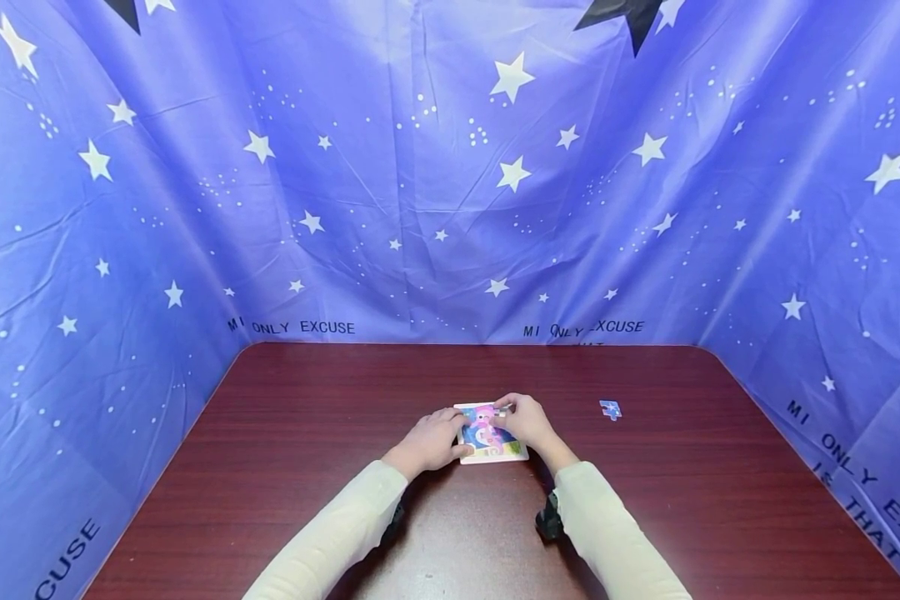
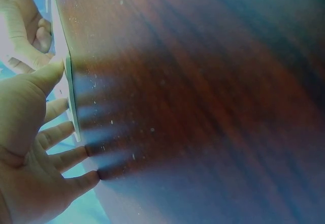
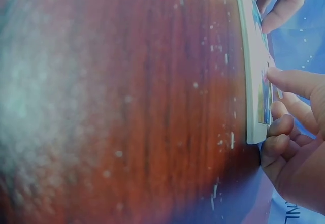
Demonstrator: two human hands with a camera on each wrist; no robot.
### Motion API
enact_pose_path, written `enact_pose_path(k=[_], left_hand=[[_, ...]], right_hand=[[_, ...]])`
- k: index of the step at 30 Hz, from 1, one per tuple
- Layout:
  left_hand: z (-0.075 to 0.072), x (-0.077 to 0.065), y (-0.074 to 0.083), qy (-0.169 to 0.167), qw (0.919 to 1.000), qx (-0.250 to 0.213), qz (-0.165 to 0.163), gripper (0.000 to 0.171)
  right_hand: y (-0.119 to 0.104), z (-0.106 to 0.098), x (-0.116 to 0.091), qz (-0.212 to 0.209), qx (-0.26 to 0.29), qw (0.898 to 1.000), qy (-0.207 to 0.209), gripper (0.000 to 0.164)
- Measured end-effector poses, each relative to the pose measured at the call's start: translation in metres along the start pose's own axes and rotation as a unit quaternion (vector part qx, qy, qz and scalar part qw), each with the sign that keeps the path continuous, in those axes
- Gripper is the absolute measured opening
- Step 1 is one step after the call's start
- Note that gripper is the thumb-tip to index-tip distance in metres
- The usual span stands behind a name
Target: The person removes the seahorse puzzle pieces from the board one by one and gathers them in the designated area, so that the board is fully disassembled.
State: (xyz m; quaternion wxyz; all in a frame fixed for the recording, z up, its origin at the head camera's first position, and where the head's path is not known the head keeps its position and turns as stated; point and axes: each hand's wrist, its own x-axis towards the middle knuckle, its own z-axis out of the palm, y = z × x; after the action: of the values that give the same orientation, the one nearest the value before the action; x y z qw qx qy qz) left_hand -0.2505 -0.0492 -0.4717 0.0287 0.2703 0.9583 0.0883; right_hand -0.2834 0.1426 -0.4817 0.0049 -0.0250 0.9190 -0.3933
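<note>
A small jigsaw puzzle [image 1: 484, 439] with a white border and a pink creature on a blue ground lies flat on the table. My left hand [image 1: 433, 439] is at its left side, fingers straight and spread. In the left wrist view the left thumb [image 2: 51, 76] presses the board's edge, and the outer fingertips touch the tabletop. My right hand [image 1: 528, 421] is over the puzzle's upper right part. In the right wrist view its thumb and forefinger pinch a puzzle piece [image 3: 280, 93], mostly hidden by the fingers; the other fingers curl beside the board [image 3: 250, 107].
A loose blue puzzle piece [image 1: 611, 409] lies on the dark red wooden table [image 1: 330, 400], to the right of the right hand. A blue-purple cloth [image 1: 390, 167] with white stars hangs behind and at both sides of the table.
</note>
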Motion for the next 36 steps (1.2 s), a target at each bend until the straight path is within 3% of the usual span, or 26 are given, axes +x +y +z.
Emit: enact_pose_path(k=[12, 36], left_hand=[[-0.001, 0.0, 0.0, -0.002, 1.0, -0.007, 0.002, 0.051], [0.004, 0.003, -0.002, -0.007, 0.9998, -0.015, -0.006, 0.052]], right_hand=[[0.0, -0.001, 0.001, -0.026, -0.001, 1.0, 0.006, 0.019], [0.001, -0.014, -0.004, -0.026, -0.005, 1.0, 0.004, 0.022]])
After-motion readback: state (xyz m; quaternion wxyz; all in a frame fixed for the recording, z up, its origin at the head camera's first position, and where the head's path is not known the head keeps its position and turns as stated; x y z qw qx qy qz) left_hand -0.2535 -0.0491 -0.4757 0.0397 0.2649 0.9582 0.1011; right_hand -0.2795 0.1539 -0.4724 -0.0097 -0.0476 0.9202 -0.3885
